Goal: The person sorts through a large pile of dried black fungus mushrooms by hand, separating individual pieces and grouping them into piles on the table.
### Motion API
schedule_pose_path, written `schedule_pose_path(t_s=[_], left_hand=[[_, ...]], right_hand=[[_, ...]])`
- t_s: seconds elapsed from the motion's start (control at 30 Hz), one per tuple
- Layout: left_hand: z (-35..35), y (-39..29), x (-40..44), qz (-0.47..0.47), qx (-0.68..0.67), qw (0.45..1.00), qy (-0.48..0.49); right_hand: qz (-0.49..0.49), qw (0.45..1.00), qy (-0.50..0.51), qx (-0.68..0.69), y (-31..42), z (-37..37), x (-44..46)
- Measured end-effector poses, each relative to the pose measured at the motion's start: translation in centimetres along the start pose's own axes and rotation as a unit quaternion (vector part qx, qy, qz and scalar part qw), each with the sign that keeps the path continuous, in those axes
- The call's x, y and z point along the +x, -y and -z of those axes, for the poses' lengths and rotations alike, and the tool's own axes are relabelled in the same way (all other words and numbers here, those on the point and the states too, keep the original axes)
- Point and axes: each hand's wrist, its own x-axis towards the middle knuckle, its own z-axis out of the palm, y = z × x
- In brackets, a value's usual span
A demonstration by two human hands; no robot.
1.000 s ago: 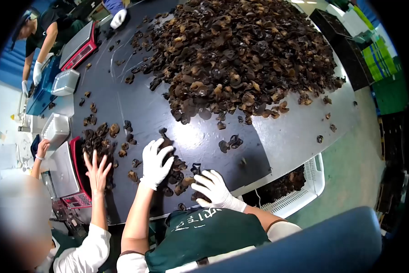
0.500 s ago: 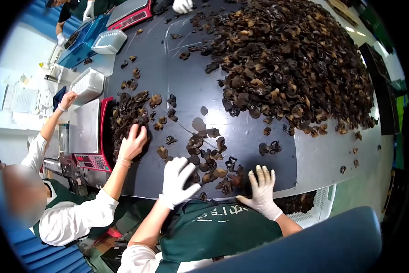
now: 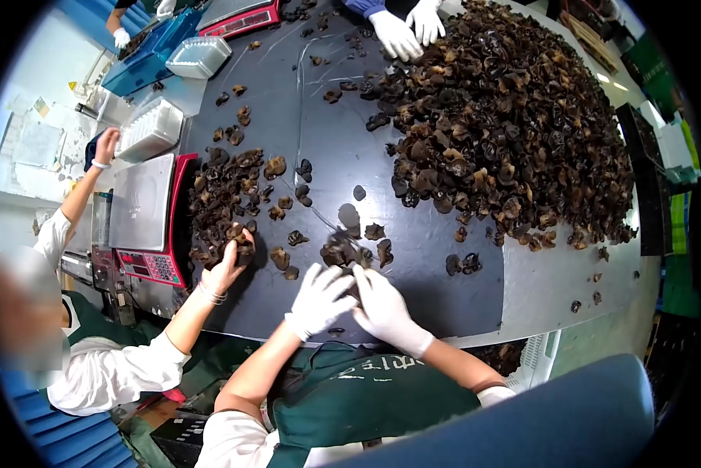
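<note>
My left hand (image 3: pixel 319 303) and my right hand (image 3: pixel 385 308), both in white gloves, meet at the near edge of the dark table. Their fingers close around a small bunch of dark brown wood ear mushrooms (image 3: pixel 339 251), slightly blurred by motion. Part of the bunch is hidden beneath the gloves. Around them lie single wood ear mushrooms, one piece (image 3: pixel 385 251) just beyond my right fingers and another (image 3: pixel 279 257) left of my left hand.
A big heap of wood ear mushrooms (image 3: pixel 514 132) covers the right side. At left, a co-worker's bare hand (image 3: pixel 227 265) holds pieces by a smaller pile (image 3: pixel 226 187) and a red scale (image 3: pixel 144 210). Another person's gloved hands (image 3: pixel 397 35) touch the heap's far side. Clear plastic trays (image 3: pixel 152 129) stand behind.
My hands have come together from apart, drawing scattered wood ear mushrooms into a bunch. The neighbour's hand now lifts pieces from the small pile. Another person's gloved hands have reached the heap.
</note>
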Motion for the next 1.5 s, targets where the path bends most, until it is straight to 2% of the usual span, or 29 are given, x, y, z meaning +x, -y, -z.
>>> schedule_pose_path(t_s=[0.03, 0.07, 0.13, 0.17, 0.2, 0.27, 0.3, 0.33, 0.4, 0.43, 0.47, 0.5, 0.53, 0.6, 0.63, 0.73, 0.8, 0.87, 0.93, 1.0, 1.07, 1.13, 1.2, 1.27, 1.33, 1.4, 1.47, 1.5], left_hand=[[1.1, 1.4, -0.5, 0.044, 0.003, 0.998, 0.046], [1.9, 2.6, -0.9, 0.096, -0.013, 0.995, 0.036], [3.4, 4.2, -2.3, 0.132, 0.038, 0.989, -0.053], [4.2, 4.7, -3.0, 0.164, 0.007, 0.984, -0.07], [5.2, 4.9, -3.4, 0.197, -0.025, 0.976, -0.088], [5.8, 4.4, -5.7, 0.269, -0.006, 0.956, -0.118], [6.4, 3.3, -6.1, 0.298, -0.01, 0.946, -0.123], [7.3, 2.2, -5.5, 0.288, -0.01, 0.948, -0.134], [7.8, -0.1, -5.6, 0.293, -0.069, 0.953, -0.009], [7.7, -1.3, -4.9, 0.247, -0.096, 0.964, -0.013], [7.3, -2.7, -4.4, 0.216, -0.092, 0.972, -0.006], [6.6, -3.7, -5.1, 0.215, -0.091, 0.97, 0.072], [5.7, -4.4, -5.4, 0.186, -0.091, 0.974, 0.09], [4.1, -5.7, -5.9, 0.205, -0.096, 0.963, 0.147], [3.4, -5.9, -6.1, 0.187, -0.085, 0.969, 0.135], [2.6, -5.7, -6.2, 0.167, -0.078, 0.973, 0.136], [2.6, -5.0, -6.0, 0.15, -0.14, 0.968, 0.142], [2.6, -4.1, -5.8, 0.144, -0.177, 0.961, 0.156], [3.5, -3.7, -4.1, 0.133, -0.186, 0.969, 0.095], [3.9, -3.7, -1.7, 0.14, -0.173, 0.975, 0.021], [3.3, -4.3, 1.8, 0.084, -0.141, 0.985, -0.06], [0.3, -5.0, 4.1, 0.026, -0.136, 0.99, -0.031], [-1.9, -6.5, 7.1, 0.007, -0.036, 0.999, 0.03], [-5.5, -5.5, 8.5, -0.002, 0.014, 0.999, 0.041], [-5.5, -3.3, 10.4, 0.051, 0.086, 0.994, 0.033], [-3.5, -0.2, 12.1, 0.127, 0.132, 0.978, 0.098], [-1.4, 3.2, 12.3, 0.189, 0.189, 0.962, 0.063], [0.4, 4.8, 12.6, 0.219, 0.206, 0.951, 0.074]], right_hand=[[0.005, 0.999, -0.014, 0.029, 0.8, -0.6, 1.2], [-0.002, 0.999, 0.026, 0.028, 1.7, -0.9, 2.4], [0.049, 0.996, 0.073, 0.033, 3.4, -0.1, 3.9], [0.094, 0.993, 0.046, 0.055, 3.2, 0.4, 4.4], [0.075, 0.991, 0.047, 0.102, 3.4, 2.3, 6.1], [0.044, 0.997, -0.044, 0.033, 2.1, 5.1, 7.8], [-0.006, 0.998, -0.055, 0.032, 0.6, 5.7, 8.5], [-0.056, 0.996, -0.066, 0.03, -1.0, 6.1, 9.1], [-0.08, 0.99, -0.107, -0.035, -3.8, 5.7, 9.8], [-0.079, 0.991, -0.105, -0.034, -4.9, 5.0, 10.0], [-0.087, 0.993, -0.084, 0.004, -5.9, 4.2, 10.1], [-0.095, 0.993, -0.063, 0.042, -6.5, 4.0, 10.2], [-0.119, 0.989, -0.013, 0.084, -6.9, 4.5, 10.6], [-0.153, 0.963, -0.041, 0.219, -8.4, 5.1, 9.8], [-0.163, 0.938, -0.056, 0.299, -8.4, 6.1, 9.1], [-0.176, 0.9, -0.072, 0.392, -8.7, 9.7, 5.1], [-0.199, 0.901, 0.017, 0.384, -9.4, 13.3, 1.4], [-0.237, 0.89, 0.172, 0.35, -9.9, 16.1, -2.4], [-0.232, 0.833, 0.36, 0.349, -9.6, 18.0, -6.3], [-0.208, 0.802, 0.505, 0.241, -8.3, 18.3, -9.1], [-0.253, 0.8, 0.532, 0.114, -5.3, 18.9, -9.7], [-0.247, 0.862, 0.439, 0.066, -4.0, 18.8, -9.7], [-0.181, 0.936, 0.295, 0.06, -4.0, 17.4, -9.7], [-0.147, 0.965, 0.212, 0.057, -3.5, 16.5, -8.9], [-0.137, 0.971, 0.195, 0.034, -3.4, 15.6, -8.8], [-0.146, 0.967, 0.207, 0.032, -3.3, 15.4, -8.9], [-0.158, 0.962, 0.221, 0.03, -3.4, 15.3, -9.3], [-0.155, 0.96, 0.232, 0.008, -3.6, 15.3, -9.5]])
